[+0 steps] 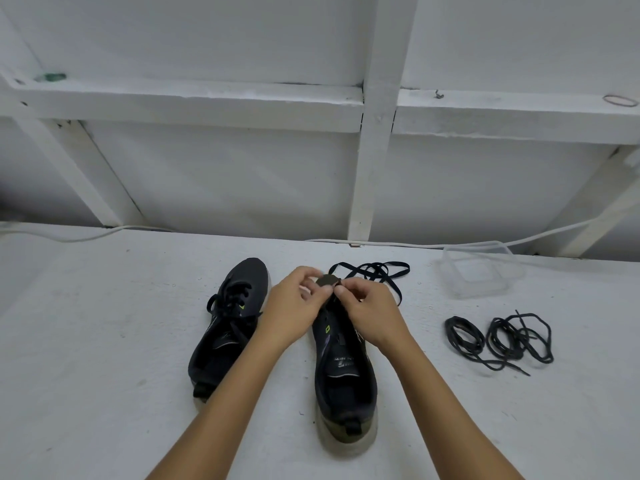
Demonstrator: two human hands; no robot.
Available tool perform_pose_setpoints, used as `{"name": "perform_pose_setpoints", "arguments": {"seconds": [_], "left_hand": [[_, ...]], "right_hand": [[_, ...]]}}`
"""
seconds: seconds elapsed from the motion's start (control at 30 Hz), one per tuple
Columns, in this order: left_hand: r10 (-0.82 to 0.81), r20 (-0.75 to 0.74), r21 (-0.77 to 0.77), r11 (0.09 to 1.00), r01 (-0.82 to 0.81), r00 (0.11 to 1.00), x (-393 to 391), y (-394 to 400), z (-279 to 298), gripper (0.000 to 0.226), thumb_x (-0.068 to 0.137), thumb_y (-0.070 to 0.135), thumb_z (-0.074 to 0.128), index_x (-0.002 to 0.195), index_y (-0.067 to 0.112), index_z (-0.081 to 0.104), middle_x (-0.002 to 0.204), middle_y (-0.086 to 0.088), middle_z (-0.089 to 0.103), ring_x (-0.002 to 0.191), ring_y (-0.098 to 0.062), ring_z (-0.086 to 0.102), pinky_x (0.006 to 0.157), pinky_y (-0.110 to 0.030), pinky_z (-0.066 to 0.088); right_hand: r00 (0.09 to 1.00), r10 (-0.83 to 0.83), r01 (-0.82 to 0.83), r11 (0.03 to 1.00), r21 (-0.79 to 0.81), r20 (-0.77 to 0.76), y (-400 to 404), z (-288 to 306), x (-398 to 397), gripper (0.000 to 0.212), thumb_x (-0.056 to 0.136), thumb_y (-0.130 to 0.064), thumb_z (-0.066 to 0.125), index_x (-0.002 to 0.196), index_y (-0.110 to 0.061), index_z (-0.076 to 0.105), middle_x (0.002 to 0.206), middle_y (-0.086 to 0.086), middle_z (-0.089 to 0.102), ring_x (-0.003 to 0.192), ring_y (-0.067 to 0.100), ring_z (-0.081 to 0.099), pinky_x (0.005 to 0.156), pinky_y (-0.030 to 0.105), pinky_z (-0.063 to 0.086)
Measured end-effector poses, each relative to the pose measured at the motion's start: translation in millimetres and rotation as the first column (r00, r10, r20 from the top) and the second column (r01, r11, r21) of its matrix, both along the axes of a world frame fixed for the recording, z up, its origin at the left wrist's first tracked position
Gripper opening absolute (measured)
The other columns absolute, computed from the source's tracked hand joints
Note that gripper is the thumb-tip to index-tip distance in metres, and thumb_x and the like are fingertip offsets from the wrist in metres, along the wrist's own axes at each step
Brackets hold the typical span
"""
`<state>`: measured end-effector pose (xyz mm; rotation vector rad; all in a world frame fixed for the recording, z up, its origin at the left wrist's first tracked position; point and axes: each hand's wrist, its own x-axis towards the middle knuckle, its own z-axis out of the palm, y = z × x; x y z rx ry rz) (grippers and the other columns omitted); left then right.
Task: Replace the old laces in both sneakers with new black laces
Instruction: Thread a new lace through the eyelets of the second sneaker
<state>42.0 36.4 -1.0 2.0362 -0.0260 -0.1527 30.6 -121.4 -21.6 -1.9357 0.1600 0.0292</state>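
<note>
Right sneaker [344, 368]: centre of the white table [104, 341], toe toward 12 o'clock, both hands at its front.
Left hand [294, 306]: fingers curled, pinching at the toe area.
Right hand [367, 310]: fingers curled, pinching the flat black lace [374, 271], which trails toward 1 o'clock.
Left sneaker [230, 323]: at 9 o'clock, laced.
Coiled black laces [498, 337]: at 3 o'clock.
Clear plastic container [479, 270]: at 2 o'clock.

Two dark mesh sneakers stand side by side, toes pointing away: the left sneaker [229, 327] is fully laced with a black lace, while the right sneaker [343, 368] has open eyelets and a flat black lace [372, 271] trailing loosely past its toe. Two coiled bundles of thin black round laces [498, 337] lie well apart to the right.
</note>
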Motion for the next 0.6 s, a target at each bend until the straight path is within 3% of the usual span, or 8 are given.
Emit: {"name": "perform_pose_setpoints", "arguments": {"seconds": [0.07,0.13,0.27,0.37,0.47,0.6], "left_hand": [[0.054,-0.109,0.118,0.992,-0.041,0.993,-14.5,-6.0,-14.1,0.028,0.085,0.041,0.073,0.1,0.021,0.061,0.094,0.004,0.065,0.08,-0.007,0.059,0.067,-0.015,0.044],[0.035,-0.208,0.178,0.984,0.003,0.977,-26.9,-12.0,-30.7,0.042,0.082,0.057,0.068,0.103,0.021,0.06,0.106,0.005,0.062,0.095,-0.012,0.061,0.077,-0.024,0.046],[-0.07,-0.215,0.082,0.993,0.09,0.974,-26.9,-23.8,-47.3,0.032,0.076,0.058,0.053,0.095,0.034,0.062,0.102,0.004,0.067,0.098,-0.017,0.064,0.089,-0.046,0.054],[-0.092,-0.206,0.091,0.989,0.113,0.974,-20.7,-30.0,-52.4,0.051,0.076,0.064,0.055,0.123,0.043,0.053,0.125,0.01,0.058,0.118,-0.019,0.051,0.101,-0.045,0.047],[-0.087,-0.216,0.146,0.982,0.12,0.972,-16.8,-31.9,-55.6,0.054,0.078,0.071,0.047,0.128,0.051,0.046,0.122,0.008,0.059,0.118,-0.027,0.05,0.101,-0.047,0.045],[-0.068,-0.194,0.214,0.971,0.11,0.979,-14.5,-27.0,-59.3,0.061,0.079,0.069,0.038,0.139,0.064,0.028,0.133,0.012,0.053,0.127,-0.028,0.041,0.101,-0.044,0.035]], "right_hand": [[1.0,-0.001,0.001,1.0,0.02,-0.004,-1.0,2.8,0.9,0.018,0.1,-0.023,0.059,0.091,-0.021,0.074,0.088,-0.013,0.076,0.083,-0.001,0.068,0.073,0.015,0.045],[0.999,0.027,-0.025,0.998,0.065,-0.023,-0.5,7.1,0.6,0.018,0.103,-0.019,0.054,0.094,-0.016,0.07,0.091,-0.013,0.078,0.085,-0.002,0.069,0.073,0.01,0.046],[0.995,0.077,-0.07,0.991,0.112,-0.059,-1.3,13.1,-0.6,0.018,0.105,-0.016,0.049,0.097,-0.011,0.064,0.094,-0.01,0.079,0.089,0.002,0.072,0.075,0.013,0.05],[0.99,0.121,-0.113,0.988,0.106,-0.07,-4.6,18.9,-0.8,0.019,0.105,-0.015,0.048,0.098,-0.006,0.064,0.094,-0.007,0.079,0.092,0.008,0.073,0.085,0.024,0.055],[0.988,0.144,-0.142,0.988,0.057,-0.046,-5.4,27.6,0.4,0.02,0.104,-0.013,0.047,0.095,-0.007,0.063,0.09,-0.006,0.079,0.092,0.012,0.072,0.093,0.034,0.054],[0.997,0.056,-0.07,0.949,0.306,0.056,-2.6,53.2,2.2,0.025,0.106,-0.006,0.039,0.087,-0.009,0.055,0.071,0.0,0.067,0.093,0.019,0.075,0.096,0.049,0.054]]}}
